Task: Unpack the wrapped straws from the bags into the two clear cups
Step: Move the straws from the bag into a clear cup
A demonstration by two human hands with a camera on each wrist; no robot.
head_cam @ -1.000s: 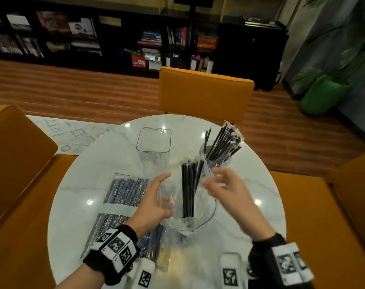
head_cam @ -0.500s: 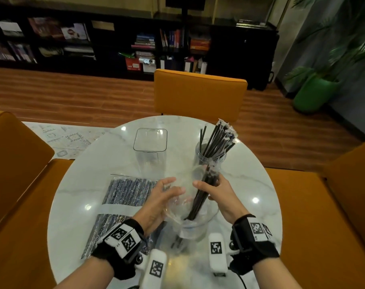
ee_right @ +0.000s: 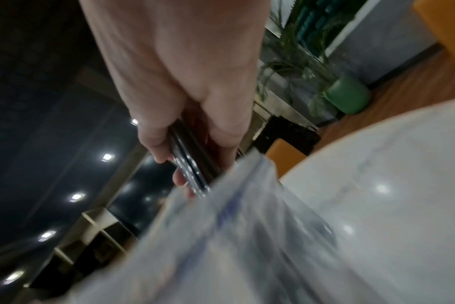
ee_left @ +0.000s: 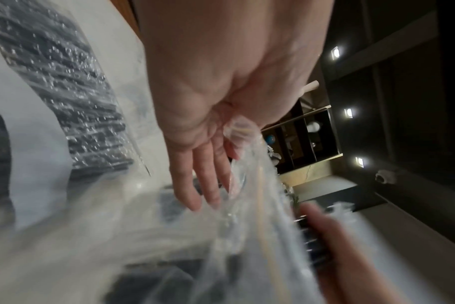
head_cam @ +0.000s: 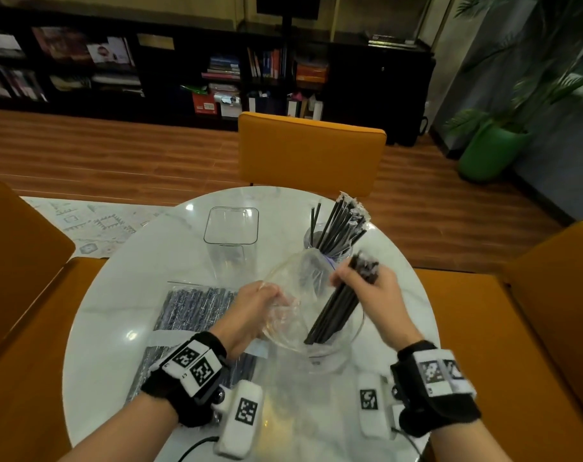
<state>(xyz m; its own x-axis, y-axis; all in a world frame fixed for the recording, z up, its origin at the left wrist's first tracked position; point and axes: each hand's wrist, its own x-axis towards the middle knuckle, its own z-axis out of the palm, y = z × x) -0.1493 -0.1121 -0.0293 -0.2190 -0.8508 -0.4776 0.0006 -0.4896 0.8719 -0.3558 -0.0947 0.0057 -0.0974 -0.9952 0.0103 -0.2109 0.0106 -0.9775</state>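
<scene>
My right hand (head_cam: 366, 291) grips a bundle of black wrapped straws (head_cam: 333, 311) near its top end. The bundle's lower part slants down inside an open clear bag (head_cam: 293, 315). My left hand (head_cam: 250, 308) pinches the bag's left rim and holds the mouth open. The right wrist view shows the right hand (ee_right: 185, 133) wrapped round the straw bundle (ee_right: 192, 164) above the bag (ee_right: 234, 236). In the left wrist view the left hand (ee_left: 203, 164) has the bag (ee_left: 247, 205) at its thumb. A round clear cup (head_cam: 308, 238) behind the bag holds several straws (head_cam: 343, 225). The square clear cup (head_cam: 232, 228) is empty.
A second, full bag of straws (head_cam: 190, 308) lies flat on the white round table (head_cam: 123, 295) under my left wrist. An orange chair (head_cam: 310, 151) stands at the far side, and orange seats flank the table left and right.
My right hand went from open beside the straws to gripping the bundle, which now tilts to the right and is lifted partly from the bag. The left hand stayed on the bag's rim.
</scene>
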